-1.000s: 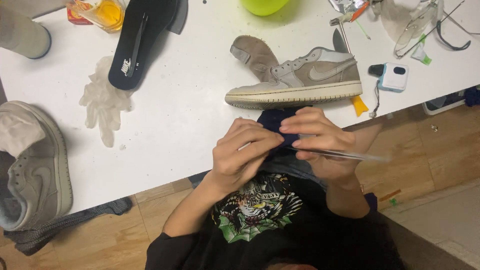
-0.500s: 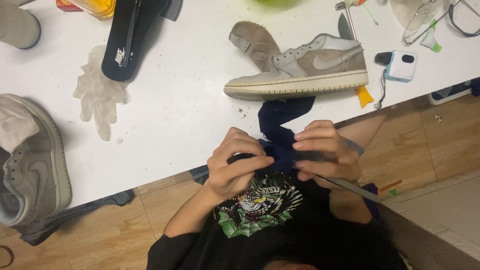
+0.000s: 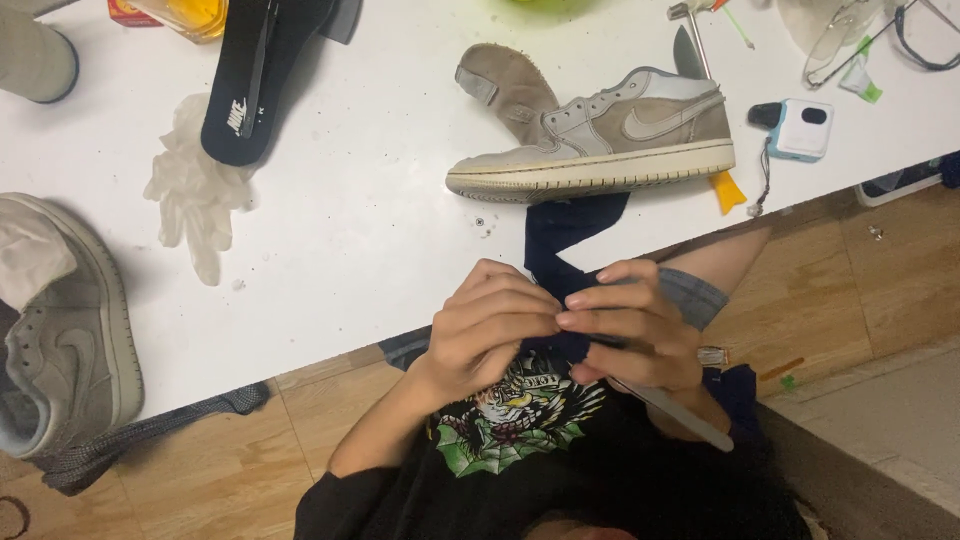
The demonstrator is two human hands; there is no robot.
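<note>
Both my hands meet just off the near edge of the white table [image 3: 380, 250], above my lap. My left hand [image 3: 490, 330] and my right hand [image 3: 630, 330] pinch a dark navy cloth [image 3: 560, 235] that trails up onto the table toward a tan and grey sneaker [image 3: 610, 140] lying on its side. A thin grey stick-like tool [image 3: 670, 410] pokes out below my right hand, tucked against the palm. The part of the cloth between my fingers is hidden.
A second grey sneaker [image 3: 60, 330] sits at the left table edge over a grey cloth [image 3: 140, 435]. A crumpled clear glove [image 3: 195, 195], a black insole [image 3: 250, 80], a small white and blue device [image 3: 800, 128] and glasses [image 3: 900, 40] lie farther back.
My hands have shifted slightly down and toward me with the navy cloth, pulling more of it off the table. The view has tilted so the sneaker sits lower in the frame.
</note>
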